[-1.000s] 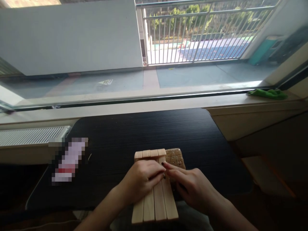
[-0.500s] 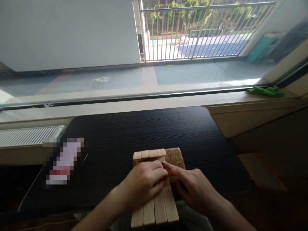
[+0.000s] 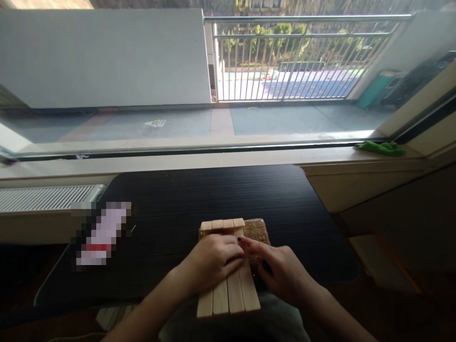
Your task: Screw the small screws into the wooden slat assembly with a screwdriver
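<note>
Several long pale wooden blocks (image 3: pixel 228 294) lie side by side at the near edge of the black table (image 3: pixel 213 199), their near ends hanging over it. My left hand (image 3: pixel 213 263) lies across them with its fingers curled down onto the wood. My right hand (image 3: pixel 276 270) rests just right of the blocks, its fingers pinched against the rightmost one. Under my right hand's fingertips lies a brown flat board (image 3: pixel 257 231) with a grid of small holes, partly hidden by the hand.
A pixelated pinkish object (image 3: pixel 101 235) lies on the table's left side. A white radiator (image 3: pixel 46 198) runs at the left below the window sill. A green cloth (image 3: pixel 383 148) sits on the sill at the far right.
The camera has shifted slightly. Both hands stay on the wooden blocks; my left fingers have curled in a little more over them.
</note>
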Demonstrator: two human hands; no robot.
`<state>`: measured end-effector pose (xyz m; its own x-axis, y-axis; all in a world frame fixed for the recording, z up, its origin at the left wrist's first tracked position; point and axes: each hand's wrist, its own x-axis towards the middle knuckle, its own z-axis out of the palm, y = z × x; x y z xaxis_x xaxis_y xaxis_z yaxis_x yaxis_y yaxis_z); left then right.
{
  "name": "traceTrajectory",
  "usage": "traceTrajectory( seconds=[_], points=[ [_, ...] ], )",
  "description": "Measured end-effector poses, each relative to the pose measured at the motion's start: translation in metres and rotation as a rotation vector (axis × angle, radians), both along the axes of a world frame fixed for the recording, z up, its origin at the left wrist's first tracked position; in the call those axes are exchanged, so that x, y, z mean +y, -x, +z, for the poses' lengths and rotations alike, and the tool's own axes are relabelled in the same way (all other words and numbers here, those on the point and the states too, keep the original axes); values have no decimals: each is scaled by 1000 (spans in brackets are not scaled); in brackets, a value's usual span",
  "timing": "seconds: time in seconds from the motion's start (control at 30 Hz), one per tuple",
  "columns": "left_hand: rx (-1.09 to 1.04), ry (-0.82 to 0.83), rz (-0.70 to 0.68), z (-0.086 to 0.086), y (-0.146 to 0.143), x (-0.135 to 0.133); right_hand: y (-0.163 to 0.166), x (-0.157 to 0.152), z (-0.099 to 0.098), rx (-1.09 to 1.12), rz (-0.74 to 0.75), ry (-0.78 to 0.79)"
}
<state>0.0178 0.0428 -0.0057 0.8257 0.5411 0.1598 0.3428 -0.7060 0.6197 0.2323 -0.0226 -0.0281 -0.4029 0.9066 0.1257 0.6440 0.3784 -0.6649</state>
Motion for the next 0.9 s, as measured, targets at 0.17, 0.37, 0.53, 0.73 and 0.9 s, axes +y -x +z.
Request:
traceTrajectory(
  seconds=[0.17,0.37,0.53,0.73,0.9],
  points=[
    [2,-24,-15,-4,0,1,3,0,1,-2,-6,-34],
    [29,-59,-43,-6,0,5,2,-1,1,192,-128,-289],
    [64,-76,-41,-5,-1,6,0,4,39,843,-329,-98],
    [42,-63,-46,-6,0,6,23,21,84,1394,-191,181],
    [20,-59,-42,-6,-1,7,47,32,75,1467,-172,222]
  ],
)
